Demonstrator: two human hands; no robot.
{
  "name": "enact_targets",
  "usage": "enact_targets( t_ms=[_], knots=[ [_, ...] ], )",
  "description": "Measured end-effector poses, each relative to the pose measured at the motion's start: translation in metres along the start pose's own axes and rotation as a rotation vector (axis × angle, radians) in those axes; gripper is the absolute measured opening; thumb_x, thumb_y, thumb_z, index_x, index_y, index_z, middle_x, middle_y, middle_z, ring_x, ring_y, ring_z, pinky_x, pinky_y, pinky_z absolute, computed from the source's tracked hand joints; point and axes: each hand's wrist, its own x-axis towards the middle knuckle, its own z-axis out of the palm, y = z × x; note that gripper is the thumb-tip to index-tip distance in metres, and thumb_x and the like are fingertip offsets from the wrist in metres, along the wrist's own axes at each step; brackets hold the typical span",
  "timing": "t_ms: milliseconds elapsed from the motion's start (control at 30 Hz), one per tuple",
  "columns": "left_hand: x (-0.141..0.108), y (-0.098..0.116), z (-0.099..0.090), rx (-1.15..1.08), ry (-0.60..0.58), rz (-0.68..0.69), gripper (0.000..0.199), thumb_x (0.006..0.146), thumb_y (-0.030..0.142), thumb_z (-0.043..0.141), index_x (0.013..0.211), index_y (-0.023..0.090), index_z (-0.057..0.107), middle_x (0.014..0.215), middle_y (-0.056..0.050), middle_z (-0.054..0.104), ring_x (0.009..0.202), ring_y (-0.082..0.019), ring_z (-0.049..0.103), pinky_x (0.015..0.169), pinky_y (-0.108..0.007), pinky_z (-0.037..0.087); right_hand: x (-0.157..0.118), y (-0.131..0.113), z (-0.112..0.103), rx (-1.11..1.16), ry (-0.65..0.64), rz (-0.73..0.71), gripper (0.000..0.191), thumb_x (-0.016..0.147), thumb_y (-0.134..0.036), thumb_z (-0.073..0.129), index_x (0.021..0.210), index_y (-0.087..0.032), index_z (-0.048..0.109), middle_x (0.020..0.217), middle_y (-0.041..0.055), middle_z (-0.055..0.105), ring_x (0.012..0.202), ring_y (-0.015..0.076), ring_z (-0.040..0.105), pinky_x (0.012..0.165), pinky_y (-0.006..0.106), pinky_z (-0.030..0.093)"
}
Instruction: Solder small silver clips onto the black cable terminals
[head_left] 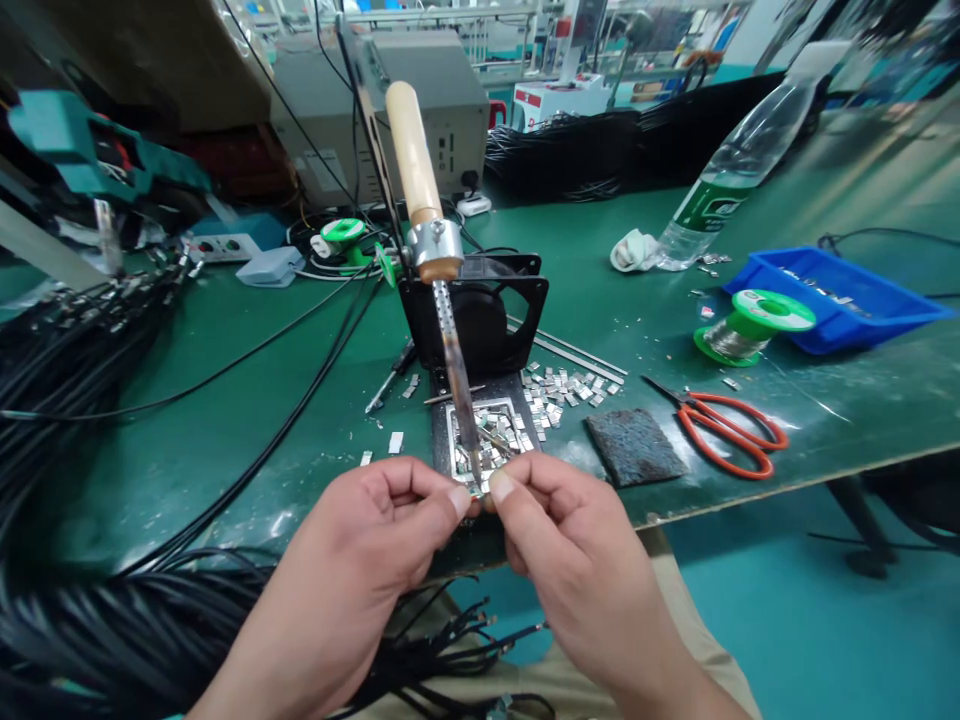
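A soldering iron [454, 370] with a wooden handle is clamped tip down on a stand. Just under its tip, my left hand [390, 530] and my right hand [559, 535] meet, thumbs pressed against forefingers. Between the fingertips is something tiny that I cannot make out, with a bit of colour by the left thumb. Behind the fingers lies a light-rimmed tray [451, 440] of small metal connector pieces, and more loose metal pieces [574, 385] are scattered to its right. A black fan [487, 320] stands behind the iron.
To the right are a dark scouring pad [637, 447], orange-handled scissors [731, 430], a solder spool [750, 325], a blue bin [847, 320] and a plastic bottle [720, 195]. Bundled black cables [112, 640] fill the left and hang over my lap. The table edge [750, 500] runs close by.
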Motion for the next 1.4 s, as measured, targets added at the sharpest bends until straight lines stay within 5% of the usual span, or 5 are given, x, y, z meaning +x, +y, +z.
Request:
enact_targets(
  t_ms=[333, 567, 767, 933, 1400],
  knots=[
    [-0.001, -0.012, 0.000, 0.003, -0.004, 0.070, 0.027, 0.080, 0.041, 0.078, 0.071, 0.017, 0.069, 0.052, 0.008, 0.039, 0.049, -0.007, 0.024, 0.045, -0.021, 0.021, -0.006, 0.000, -0.004, -0.083, 0.009, -0.049, 0.035, 0.097, -0.042, 0.054, 0.070, -0.019, 0.057, 0.054, -0.0060, 0.037, 0.048, 0.0094, 0.030, 0.040, 0.022, 0.026],
    [-0.006, -0.017, 0.000, -0.033, -0.061, 0.065, 0.026, 0.083, 0.041, 0.075, 0.076, 0.016, 0.070, 0.079, -0.005, 0.071, 0.076, -0.016, 0.058, 0.069, -0.027, 0.043, -0.014, 0.013, -0.004, -0.131, 0.049, -0.179, 0.035, 0.102, -0.037, 0.054, 0.072, -0.019, 0.059, 0.057, -0.0055, 0.038, 0.049, 0.0096, 0.031, 0.040, 0.020, 0.027],
    [-0.003, -0.014, 0.002, -0.041, -0.050, 0.081, 0.025, 0.081, 0.039, 0.076, 0.073, 0.017, 0.068, 0.069, 0.001, 0.063, 0.064, -0.011, 0.047, 0.063, -0.023, 0.039, -0.011, 0.008, -0.003, -0.206, 0.037, -0.129, 0.037, 0.099, -0.041, 0.053, 0.070, -0.018, 0.059, 0.054, -0.0045, 0.041, 0.048, 0.0096, 0.035, 0.041, 0.020, 0.031],
    [-0.001, -0.013, 0.002, -0.032, -0.028, 0.086, 0.023, 0.080, 0.037, 0.075, 0.072, 0.017, 0.068, 0.053, 0.009, 0.038, 0.050, -0.007, 0.022, 0.046, -0.023, 0.020, -0.007, 0.004, 0.000, -0.157, 0.071, -0.106, 0.036, 0.097, -0.041, 0.055, 0.068, -0.019, 0.057, 0.053, -0.0048, 0.041, 0.047, 0.0094, 0.033, 0.039, 0.021, 0.029],
    [0.001, -0.007, 0.002, -0.022, -0.001, 0.097, 0.023, 0.081, 0.038, 0.075, 0.073, 0.017, 0.069, 0.054, 0.008, 0.038, 0.050, -0.008, 0.025, 0.044, -0.023, 0.019, -0.005, 0.011, -0.002, -0.062, 0.079, -0.018, 0.039, 0.101, -0.046, 0.057, 0.074, -0.019, 0.060, 0.055, -0.0055, 0.039, 0.051, 0.0095, 0.030, 0.043, 0.023, 0.025]
  ],
)
